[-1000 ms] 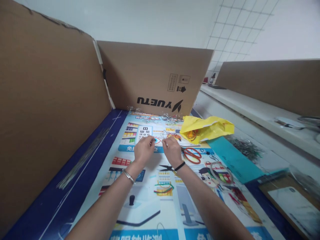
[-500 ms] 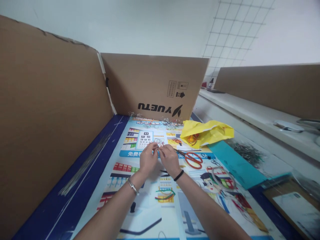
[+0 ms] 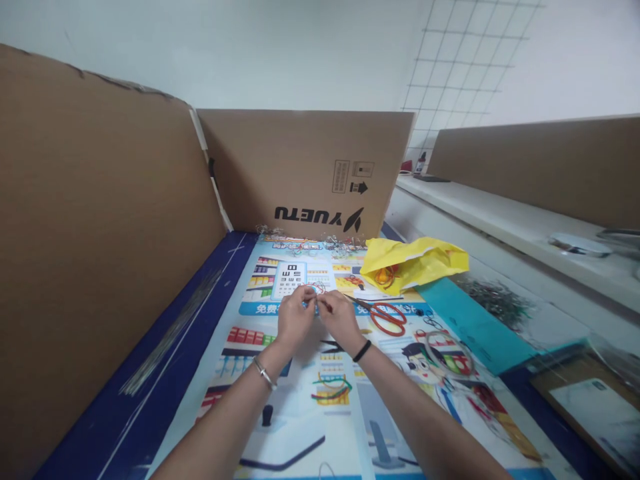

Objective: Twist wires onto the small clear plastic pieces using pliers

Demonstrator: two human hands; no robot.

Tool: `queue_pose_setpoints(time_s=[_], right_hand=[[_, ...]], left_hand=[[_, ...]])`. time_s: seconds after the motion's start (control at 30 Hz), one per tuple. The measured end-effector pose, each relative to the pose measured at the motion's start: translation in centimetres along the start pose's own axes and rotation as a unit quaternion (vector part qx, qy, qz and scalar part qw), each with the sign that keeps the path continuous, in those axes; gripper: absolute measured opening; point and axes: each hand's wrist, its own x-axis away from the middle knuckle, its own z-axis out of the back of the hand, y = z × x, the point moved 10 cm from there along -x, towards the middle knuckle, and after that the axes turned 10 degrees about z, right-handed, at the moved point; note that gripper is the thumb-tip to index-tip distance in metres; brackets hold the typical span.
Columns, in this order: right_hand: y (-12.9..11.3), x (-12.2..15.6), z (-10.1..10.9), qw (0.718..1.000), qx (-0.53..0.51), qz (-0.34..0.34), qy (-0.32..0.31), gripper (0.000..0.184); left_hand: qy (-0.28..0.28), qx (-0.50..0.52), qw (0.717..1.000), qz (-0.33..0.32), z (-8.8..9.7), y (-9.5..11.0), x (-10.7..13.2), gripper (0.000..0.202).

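Observation:
My left hand (image 3: 297, 317) and my right hand (image 3: 339, 319) meet fingertip to fingertip over the middle of the printed poster (image 3: 300, 427). Both are closed in a pinch; what they hold is too small and too covered by the fingers to name. Just beyond the fingertips lie thin red and white wire-like strands (image 3: 316, 287). Scissors with orange-red handles (image 3: 389, 319) rest right of my right hand. Green, yellow and red cord pieces (image 3: 332, 390) lie on the poster between my forearms.
A yellow bag (image 3: 417, 263) with orange strands in its mouth lies at back right, by a teal strip (image 3: 475, 327). Tangled wire (image 3: 493, 300) heaps beyond it. Straight wires (image 3: 170, 333) lie left. Cardboard walls (image 3: 300, 167) stand behind and left. A clear coil (image 3: 450, 353) sits right.
My fingertips have shifted slightly against each other, still pinched together. The view has tilted a little; the things on the poster stay where they were.

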Motion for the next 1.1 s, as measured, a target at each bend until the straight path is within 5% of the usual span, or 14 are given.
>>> queue_pose_setpoints(time_s=[0.4, 0.83, 1.1], right_hand=[[-0.5, 0.1, -1.3, 0.993, 0.015, -0.008, -0.119, 0.024], [2.2, -0.1, -1.5, 0.966, -0.176, -0.096, -0.161, 0.021], [5.0, 0.7, -0.4, 0.937, -0.206, -0.169, -0.225, 0.049]], left_hand=[[-0.016, -0.149, 0.988, -0.041, -0.6, 0.9, 0.3, 0.021], [0.005, -0.169, 0.984, -0.058, -0.1, 0.6, -0.5, 0.018], [0.036, -0.143, 0.989, -0.021, 1.0, -0.2, -1.3, 0.017]])
